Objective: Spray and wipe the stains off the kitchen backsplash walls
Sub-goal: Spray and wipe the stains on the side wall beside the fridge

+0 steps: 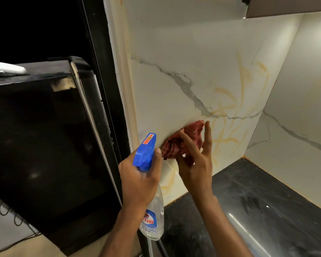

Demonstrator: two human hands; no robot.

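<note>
My left hand grips a clear spray bottle by its blue trigger head, nozzle aimed up at the wall. My right hand presses a crumpled dark red cloth flat against the white marble-look backsplash. Yellow-orange stain streaks spread across the wall to the right of the cloth. Fainter streaks run below it near the counter.
A black refrigerator stands at the left, close to the wall edge, with a white object on top. A dark stone counter runs along the lower right. A second backsplash wall meets the first in a corner. A cabinet hangs above.
</note>
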